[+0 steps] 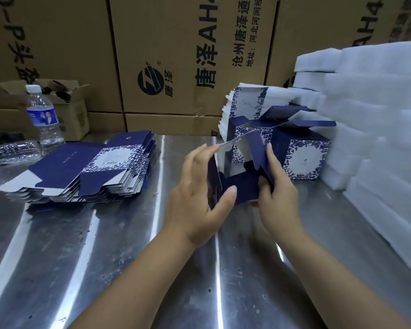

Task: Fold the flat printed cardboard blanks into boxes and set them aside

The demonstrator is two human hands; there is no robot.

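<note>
A half-formed navy box with a silver inside is held above the steel table, its open end toward me. My left hand grips its left wall, thumb on a navy flap. My right hand grips the right wall, fingers along the edge. A stack of flat navy and floral blanks lies at the left. Two folded boxes with lids up stand behind my hands, beside more upright blanks.
White foam pads are piled along the right side. A water bottle stands at the far left, a crushed one lies beside it. Large brown cartons wall off the back.
</note>
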